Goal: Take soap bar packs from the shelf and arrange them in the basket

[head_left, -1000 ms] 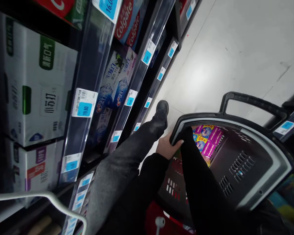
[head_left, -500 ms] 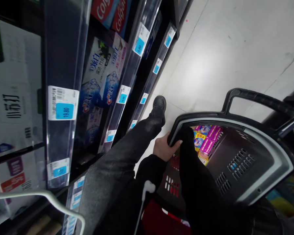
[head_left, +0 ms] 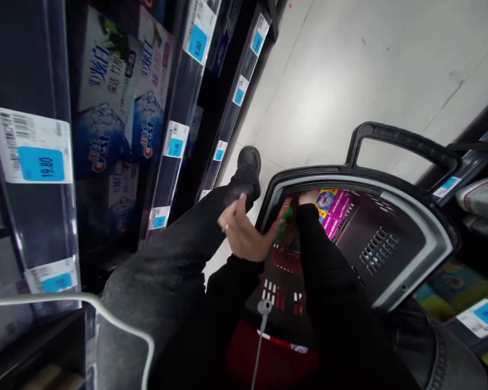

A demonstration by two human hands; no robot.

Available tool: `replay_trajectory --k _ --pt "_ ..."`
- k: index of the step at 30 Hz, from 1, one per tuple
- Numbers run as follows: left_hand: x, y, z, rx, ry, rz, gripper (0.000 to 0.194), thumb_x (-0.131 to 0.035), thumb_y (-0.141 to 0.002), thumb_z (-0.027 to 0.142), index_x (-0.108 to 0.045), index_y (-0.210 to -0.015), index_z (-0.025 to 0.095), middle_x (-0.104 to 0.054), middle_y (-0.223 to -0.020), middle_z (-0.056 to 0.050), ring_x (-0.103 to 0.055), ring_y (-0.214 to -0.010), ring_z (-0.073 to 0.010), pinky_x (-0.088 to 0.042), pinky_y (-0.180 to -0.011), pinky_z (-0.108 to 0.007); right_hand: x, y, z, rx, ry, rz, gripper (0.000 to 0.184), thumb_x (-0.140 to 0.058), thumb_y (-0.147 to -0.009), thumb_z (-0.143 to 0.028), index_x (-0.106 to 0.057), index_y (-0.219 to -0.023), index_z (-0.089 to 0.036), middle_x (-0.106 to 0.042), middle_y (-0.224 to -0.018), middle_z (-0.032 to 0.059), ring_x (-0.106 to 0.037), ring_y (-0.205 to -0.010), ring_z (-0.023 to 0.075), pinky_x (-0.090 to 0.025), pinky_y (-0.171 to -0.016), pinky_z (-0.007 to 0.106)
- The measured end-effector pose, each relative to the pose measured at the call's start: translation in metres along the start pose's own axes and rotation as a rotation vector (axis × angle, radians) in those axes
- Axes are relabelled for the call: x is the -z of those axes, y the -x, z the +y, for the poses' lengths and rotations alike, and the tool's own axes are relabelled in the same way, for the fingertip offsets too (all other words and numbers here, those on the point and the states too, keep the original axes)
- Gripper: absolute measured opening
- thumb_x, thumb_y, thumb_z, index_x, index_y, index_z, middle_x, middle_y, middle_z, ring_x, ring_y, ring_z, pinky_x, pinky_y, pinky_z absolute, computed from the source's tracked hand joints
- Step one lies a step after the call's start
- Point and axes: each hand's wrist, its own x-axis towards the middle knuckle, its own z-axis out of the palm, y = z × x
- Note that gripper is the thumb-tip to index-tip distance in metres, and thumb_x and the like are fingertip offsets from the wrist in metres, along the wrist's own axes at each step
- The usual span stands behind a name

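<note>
now the blurred green packet (head_left: 287,221) lies inside the basket (head_left: 361,230), mid-frame, the right hand (head_left: 308,198) just beside it, its grip too hidden to tell; the left hand (head_left: 246,235) has left the rim (head_left: 309,171), grip apart, no longer steadying it.

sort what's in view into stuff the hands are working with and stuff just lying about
With the hands:
- left hand, beside the basket, no object visibly held
- right hand, inside the basket, partly hidden
- purple-and-yellow packs in the basket
- blurred green item between the hands

Just about:
- shelved Crest boxes
- price tags
- white cable
- earphone
</note>
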Motion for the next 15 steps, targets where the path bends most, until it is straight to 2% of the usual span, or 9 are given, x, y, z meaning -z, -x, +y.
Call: replay_trajectory --k 1,2,3,5,7,9,11,13,15 --pt "-0.002 0.009 0.007 -0.046 -0.008 0.076 0.06 -0.063 -0.081 0.048 -0.051 -0.127 0.012 -0.062 -0.11 -0.018 -0.057 -0.107 -0.0301 -0.045 -0.094 -0.043 0.002 0.0 0.006 -0.022 0.009 0.011 0.042 -0.044 -0.097 -0.042 -0.055 -0.125 -0.012 -0.057 -0.121 0.0141 -0.057 -0.108 0.0244 -0.046 -0.094 0.045" --pt "-0.008 0.016 0.016 -0.113 -0.001 0.056 0.047 -0.059 -0.085 0.043 -0.054 -0.122 0.014 -0.063 -0.105 -0.015 -0.057 -0.105 -0.0281 -0.044 -0.095 -0.043 0.004 -0.001 0.011 -0.05 0.011 0.021 0.044 -0.038 -0.099 -0.041 -0.057 -0.124 -0.01 -0.058 -0.119 0.0173 -0.056 -0.108 0.0266 -0.045 -0.095 0.047" --pt "-0.016 0.021 0.025 -0.184 0.014 -0.049 0.034 -0.055 -0.088 0.034 -0.058 -0.117 0.018 -0.063 -0.1 -0.012 -0.058 -0.101 -0.0255 -0.043 -0.096 -0.041 0.005 -0.001 0.017 -0.075 0.011 0.034 0.047 -0.031 -0.1 -0.039 -0.058 -0.122 -0.008 -0.059 -0.117 0.0203 -0.056 -0.108 0.029 -0.042 -0.097 0.048" --pt "-0.045 0.02 0.041 -0.269 0.022 -0.407 0.031 -0.049 -0.09 0.02 -0.058 -0.119 0.019 -0.063 -0.107 -0.011 -0.058 -0.104 -0.0235 -0.043 -0.097 -0.038 0.007 -0.001 0.029 -0.083 0.022 0.062 0.049 -0.028 -0.099 -0.038 -0.061 -0.117 -0.006 -0.061 -0.114 0.0233 -0.054 -0.109 0.0323 -0.037 -0.101 0.049" --pt "-0.085 0.008 0.05 -0.039 -0.115 -0.587 0.042 -0.048 -0.086 0.011 -0.051 -0.128 0.007 -0.055 -0.123 -0.02 -0.052 -0.117 -0.0288 -0.043 -0.099 -0.04 0.008 0.001 0.039 -0.019 0.058 0.079 0.045 -0.036 -0.095 -0.037 -0.06 -0.117 -0.007 -0.061 -0.116 0.0228 -0.052 -0.114 0.033 -0.031 -0.105 0.047" --pt "-0.126 -0.008 0.053 0.185 -0.236 -0.629 0.043 -0.046 -0.087 0.01 -0.049 -0.128 -0.002 -0.05 -0.127 -0.027 -0.049 -0.121 -0.0335 -0.043 -0.098 -0.041 0.008 0.003 0.046 0.067 0.113 0.105 0.045 -0.043 -0.092 -0.036 -0.056 -0.124 -0.007 -0.058 -0.124 0.0226 -0.046 -0.121 0.034 -0.028 -0.107 0.046" --pt "-0.16 -0.022 0.053 0.222 -0.274 -0.613 0.044 -0.035 -0.09 0.009 -0.045 -0.131 -0.005 -0.048 -0.129 -0.03 -0.047 -0.123 -0.0349 -0.042 -0.099 -0.041 0.008 0.003 0.05 0.112 0.148 0.145 0.049 -0.044 -0.091 -0.034 -0.05 -0.132 -0.008 -0.053 -0.131 0.0225 -0.041 -0.126 0.0351 -0.026 -0.107 0.047" --pt "-0.18 -0.032 0.052 0.215 -0.283 -0.563 0.048 -0.026 -0.093 0.009 -0.041 -0.136 -0.005 -0.044 -0.133 -0.032 -0.045 -0.126 -0.036 -0.041 -0.099 -0.044 0.006 0.001 0.052 0.119 0.14 0.179 0.053 -0.043 -0.091 -0.033 -0.045 -0.137 -0.008 -0.049 -0.135 0.023 -0.038 -0.128 0.0353 -0.024 -0.107 0.048" --pt "-0.19 -0.04 0.053 0.238 -0.289 -0.534 0.048 -0.024 -0.093 0.009 -0.042 -0.136 -0.004 -0.044 -0.133 -0.033 -0.048 -0.123 -0.0381 -0.042 -0.095 -0.048 0.002 -0.003 0.052 0.108 0.107 0.183 0.054 -0.041 -0.092 -0.032 -0.041 -0.141 -0.008 -0.048 -0.136 0.0235 -0.04 -0.126 0.0345 -0.024 -0.107 0.049"
